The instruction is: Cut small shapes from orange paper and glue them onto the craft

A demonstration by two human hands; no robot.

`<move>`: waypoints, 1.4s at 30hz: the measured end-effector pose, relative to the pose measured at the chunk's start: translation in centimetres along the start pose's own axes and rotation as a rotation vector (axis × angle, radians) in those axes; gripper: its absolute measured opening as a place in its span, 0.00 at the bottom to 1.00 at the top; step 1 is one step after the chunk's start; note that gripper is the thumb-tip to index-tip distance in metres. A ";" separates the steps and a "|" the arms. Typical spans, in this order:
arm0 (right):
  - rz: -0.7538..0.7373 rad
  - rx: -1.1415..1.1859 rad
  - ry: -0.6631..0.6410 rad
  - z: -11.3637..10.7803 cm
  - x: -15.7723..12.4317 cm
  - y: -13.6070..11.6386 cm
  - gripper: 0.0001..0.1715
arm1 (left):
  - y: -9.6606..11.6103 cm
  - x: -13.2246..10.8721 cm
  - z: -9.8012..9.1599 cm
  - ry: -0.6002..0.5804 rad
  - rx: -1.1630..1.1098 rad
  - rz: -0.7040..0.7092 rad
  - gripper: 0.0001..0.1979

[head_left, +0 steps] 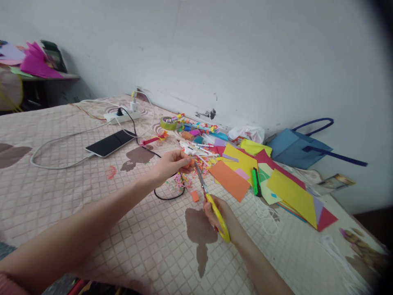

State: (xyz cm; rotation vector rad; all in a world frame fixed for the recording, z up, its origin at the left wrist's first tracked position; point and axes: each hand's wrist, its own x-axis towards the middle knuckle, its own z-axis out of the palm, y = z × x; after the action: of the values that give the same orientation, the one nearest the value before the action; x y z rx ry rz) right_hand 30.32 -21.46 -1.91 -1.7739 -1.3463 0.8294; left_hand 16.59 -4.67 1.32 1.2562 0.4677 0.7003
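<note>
My left hand (173, 166) pinches a small piece of orange paper (190, 164) above the table. My right hand (222, 219) is wrapped round the handles of yellow-handled scissors (217, 212), whose blades point up and left and reach the orange paper. Whether the blades touch it or lie just beside it, I cannot tell. Below, between the hands, a small orange paper square (195, 196) lies on the cloth. Behind my left hand is a heap of tiny coloured paper snippets (178, 180).
Orange sheet (230, 180), yellow sheets (293, 196) and a green cutter (255, 181) lie to the right, near white string (265, 215). A blue bag (294, 147) rests against the wall. Left are a phone (110, 143), a power strip (123, 116) and a black cable (168, 199). Tape (168, 123) lies behind.
</note>
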 end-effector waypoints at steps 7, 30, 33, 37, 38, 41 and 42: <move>-0.002 -0.008 -0.001 0.0 0.0 -0.2 0.30 | -0.3 0.3 -0.4 -0.021 0.010 0.005 0.08; 0.202 0.414 -0.033 0.1 0.8 1.5 0.33 | 0.5 0.1 -0.4 -0.035 0.057 -0.023 0.09; 0.230 0.515 -0.021 -0.1 1.2 2.3 0.33 | 0.4 0.3 -0.7 0.003 0.152 0.038 0.09; 0.232 0.605 -0.012 -0.4 1.7 2.8 0.33 | -0.1 1.5 -2.4 0.052 0.280 0.071 0.09; 0.232 0.615 -0.007 -0.4 1.8 2.8 0.33 | -0.2 1.9 -3.1 0.067 0.350 0.065 0.08; 0.227 0.620 0.013 -0.6 2.0 2.7 0.33 | -0.9 2.8 -5.0 0.095 0.776 0.085 0.07; 0.226 0.620 0.018 -0.6 2.0 2.7 0.33 | -1.2 3.0 -5.6 0.112 0.834 0.095 0.05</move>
State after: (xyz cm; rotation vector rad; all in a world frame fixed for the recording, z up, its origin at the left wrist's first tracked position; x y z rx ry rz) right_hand 32.59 -20.09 -4.06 -1.4373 -0.7597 1.1958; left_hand 15.17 1.14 -1.13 2.0343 0.8461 0.6769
